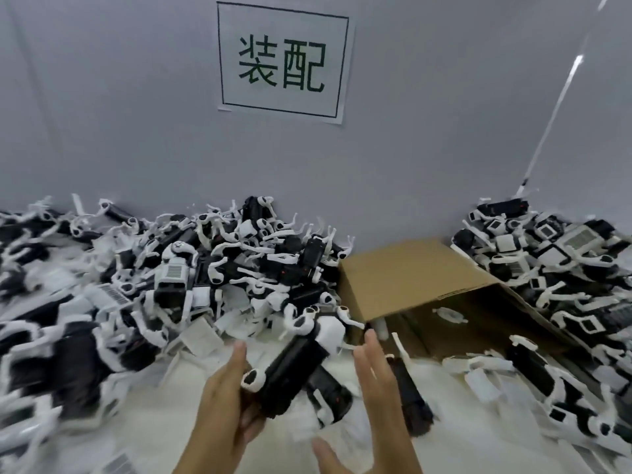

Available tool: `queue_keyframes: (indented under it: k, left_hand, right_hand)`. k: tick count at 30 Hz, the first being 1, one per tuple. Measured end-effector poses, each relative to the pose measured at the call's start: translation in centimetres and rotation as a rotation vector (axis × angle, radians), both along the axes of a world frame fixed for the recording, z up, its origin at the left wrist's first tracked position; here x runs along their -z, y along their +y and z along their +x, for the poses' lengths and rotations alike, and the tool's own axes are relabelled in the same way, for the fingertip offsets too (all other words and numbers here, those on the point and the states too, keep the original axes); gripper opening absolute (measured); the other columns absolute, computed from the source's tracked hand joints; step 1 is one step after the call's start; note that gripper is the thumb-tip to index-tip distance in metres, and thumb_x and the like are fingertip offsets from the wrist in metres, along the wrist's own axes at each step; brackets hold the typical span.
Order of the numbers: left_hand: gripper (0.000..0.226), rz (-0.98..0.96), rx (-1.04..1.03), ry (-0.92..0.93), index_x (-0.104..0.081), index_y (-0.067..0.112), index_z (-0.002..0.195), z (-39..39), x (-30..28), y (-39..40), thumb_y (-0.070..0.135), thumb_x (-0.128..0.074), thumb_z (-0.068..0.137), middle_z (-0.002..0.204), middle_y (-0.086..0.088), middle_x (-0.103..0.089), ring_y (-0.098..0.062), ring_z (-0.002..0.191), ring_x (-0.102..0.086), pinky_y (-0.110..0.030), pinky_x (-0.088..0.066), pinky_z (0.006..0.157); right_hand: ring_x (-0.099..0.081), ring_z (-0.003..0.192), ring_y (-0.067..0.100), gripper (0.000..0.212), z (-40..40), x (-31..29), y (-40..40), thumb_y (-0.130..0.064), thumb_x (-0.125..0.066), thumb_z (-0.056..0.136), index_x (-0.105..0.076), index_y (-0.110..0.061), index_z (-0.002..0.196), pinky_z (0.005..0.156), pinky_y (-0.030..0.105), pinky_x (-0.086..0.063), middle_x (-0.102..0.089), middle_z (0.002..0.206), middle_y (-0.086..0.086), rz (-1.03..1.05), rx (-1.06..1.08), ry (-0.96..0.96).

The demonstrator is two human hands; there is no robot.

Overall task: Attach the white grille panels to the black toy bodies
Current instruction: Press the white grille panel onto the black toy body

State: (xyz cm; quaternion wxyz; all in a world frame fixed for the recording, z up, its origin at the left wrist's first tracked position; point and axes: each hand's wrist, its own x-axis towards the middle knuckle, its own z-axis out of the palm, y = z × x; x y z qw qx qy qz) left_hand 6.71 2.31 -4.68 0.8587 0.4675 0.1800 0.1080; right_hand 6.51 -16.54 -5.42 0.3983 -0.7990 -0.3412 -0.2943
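Resting against the open left hand [225,401] with the right hand [376,388] spread empty beside it, the black toy body [294,371] above the bench [164,432] looks unsecured and could slip into the clutter.

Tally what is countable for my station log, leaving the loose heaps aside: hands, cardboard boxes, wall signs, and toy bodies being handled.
Hands: 2 (left hand, right hand)
Cardboard box: 1
Wall sign: 1
Black toy body against the left hand: 1
Total: 5
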Motion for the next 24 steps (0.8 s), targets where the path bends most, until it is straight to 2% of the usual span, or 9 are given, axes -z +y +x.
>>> queue_keyframes:
  k: [3,6,10,13,15,17,19,21,24]
  left_hand:
    - [0.054,0.111,0.158,0.045,-0.042,0.016,0.06,-0.7,0.4,0.5,0.066,-0.058,0.074,0.044,-0.004,-0.028,-0.012,0.029,-0.02,-0.012,-0.019,0.036]
    - [0.053,0.136,0.324,0.061,-0.044,0.019,0.058,-1.4,0.4,1.1,0.066,-0.061,0.074,0.051,-0.007,-0.028,-0.012,0.032,-0.019,-0.014,-0.019,0.037]
    - [0.05,0.121,0.424,0.03,-0.047,0.016,0.062,-1.7,0.4,1.9,0.056,-0.076,0.074,0.054,-0.005,-0.037,-0.011,0.035,-0.02,-0.013,-0.019,0.036]
    - [0.051,0.296,0.514,-0.076,-0.047,0.015,0.064,-1.8,0.0,1.6,0.045,-0.087,0.07,0.061,-0.004,-0.036,-0.014,0.045,-0.022,-0.017,-0.021,0.041]
    - [0.038,0.545,0.508,-0.159,-0.064,0.015,0.073,-2.1,-0.3,1.2,0.045,-0.086,0.065,0.068,0.0,-0.044,-0.014,0.055,-0.037,-0.02,-0.031,0.046]
    - [0.033,0.655,0.484,-0.258,-0.078,0.023,0.093,-2.1,-0.4,0.7,0.043,-0.083,0.068,0.078,0.004,-0.055,-0.01,0.07,-0.053,-0.018,-0.042,0.059]
    - [0.041,0.682,0.558,-0.301,-0.077,0.022,0.112,-2.1,-0.2,0.2,0.041,-0.08,0.076,0.097,0.009,-0.068,-0.013,0.093,-0.064,-0.023,-0.05,0.077]
    - [0.041,0.701,0.655,-0.297,-0.073,0.022,0.121,-2.2,0.0,-0.1,0.038,-0.076,0.084,0.115,0.001,-0.073,-0.021,0.111,-0.067,-0.035,-0.053,0.094]
    - [0.037,0.61,0.693,-0.328,-0.071,0.023,0.123,-2.7,-0.2,-0.3,0.03,-0.074,0.087,0.118,-0.005,-0.074,-0.023,0.11,-0.069,-0.033,-0.051,0.093]
  right_hand:
    - [-0.019,0.153,0.015,0.124,0.9,0.4,0.7,-0.019,-0.081,0.06,-0.01,-0.038,0.16,0.115,0.01,-0.021,-0.011,0.168,-0.001,-0.089,-0.008,-0.122]
    - [-0.035,0.142,0.025,0.132,2.0,1.2,0.1,-0.004,-0.087,0.046,-0.023,-0.038,0.156,0.105,0.023,-0.043,-0.022,0.164,-0.002,-0.199,0.015,-0.188]
    - [-0.053,0.121,0.007,0.114,2.4,2.2,-0.9,0.013,-0.091,0.046,-0.052,-0.041,0.138,0.095,0.01,-0.043,-0.049,0.141,-0.015,-0.064,0.012,-0.151]
    - [-0.056,0.124,0.014,0.096,2.2,2.3,-0.9,0.02,-0.088,0.051,-0.062,-0.032,0.126,0.096,0.021,-0.05,-0.054,0.136,-0.003,0.019,0.013,-0.191]
    - [-0.052,0.13,0.019,0.092,1.8,1.9,-0.8,0.023,-0.086,0.053,-0.063,-0.031,0.123,0.098,0.021,-0.05,-0.051,0.137,0.011,0.033,0.01,-0.214]
    - [-0.047,0.135,0.023,0.088,1.5,1.7,-0.6,0.023,-0.083,0.058,-0.063,-0.03,0.125,0.103,0.019,-0.047,-0.045,0.14,0.016,0.036,-0.006,-0.218]
    - [-0.04,0.143,0.027,0.083,1.2,1.6,-0.7,0.02,-0.077,0.069,-0.06,-0.032,0.131,0.107,0.022,-0.045,-0.037,0.148,0.016,0.036,-0.026,-0.217]
    - [-0.031,0.15,0.027,0.074,1.0,1.5,-0.7,0.014,-0.069,0.079,-0.056,-0.031,0.137,0.111,0.024,-0.042,-0.03,0.156,0.022,0.075,-0.034,-0.193]
    - [-0.038,0.147,0.017,0.079,0.8,1.5,-0.8,0.002,-0.07,0.084,-0.043,-0.037,0.148,0.109,0.021,-0.043,-0.022,0.165,0.012,0.274,-0.014,-0.013]
